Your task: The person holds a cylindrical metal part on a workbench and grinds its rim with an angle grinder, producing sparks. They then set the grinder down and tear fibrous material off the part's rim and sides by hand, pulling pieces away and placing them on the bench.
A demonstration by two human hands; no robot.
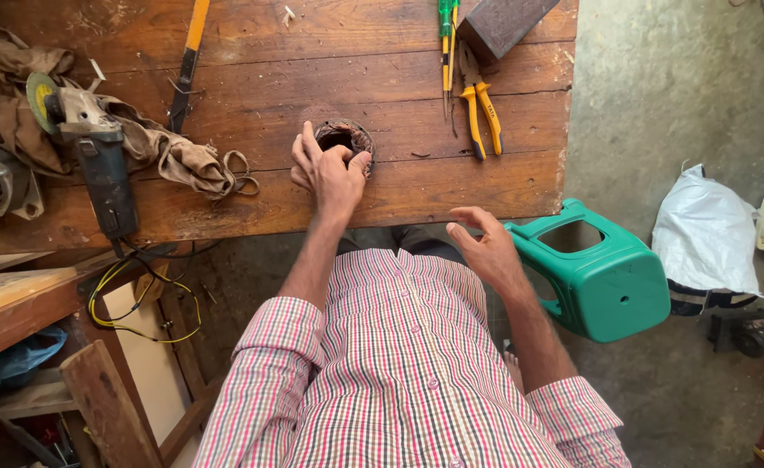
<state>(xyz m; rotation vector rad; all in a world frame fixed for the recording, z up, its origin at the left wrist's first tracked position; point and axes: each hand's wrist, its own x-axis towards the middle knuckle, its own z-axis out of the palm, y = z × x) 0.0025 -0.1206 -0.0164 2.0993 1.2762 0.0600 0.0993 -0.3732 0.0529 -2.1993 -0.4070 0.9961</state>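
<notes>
The left hand lies on the worn brown wooden worktop, its grip wrapped around the near side of a small round rusty-brown metal ring-shaped part; thumb and fingers curl against its rim, apparently to keep it from shifting on the boards. That part sits near the middle of the worktop, toward the front edge, with its dark hollow facing up. The right hand hovers off the worktop's front edge, fingers loosely spread and empty, its grip holding nothing, close to one green plastic stool tipped on its side on the concrete floor.

Farther out, the tools lie pushed back from the held part, probably to leave working room around it. To the right rest one pair of yellow-handled pliers and one green-and-yellow screwdriver, side by side, with one dark wooden block at the far edge. To the left lie one grey angle grinder with a green-yellow disc, set on a crumpled brown cloth, and one long orange-handled tool, whose kind I cannot tell. A yellow wire loops below the worktop. One white plastic sack stands on the floor beyond the stool.
</notes>
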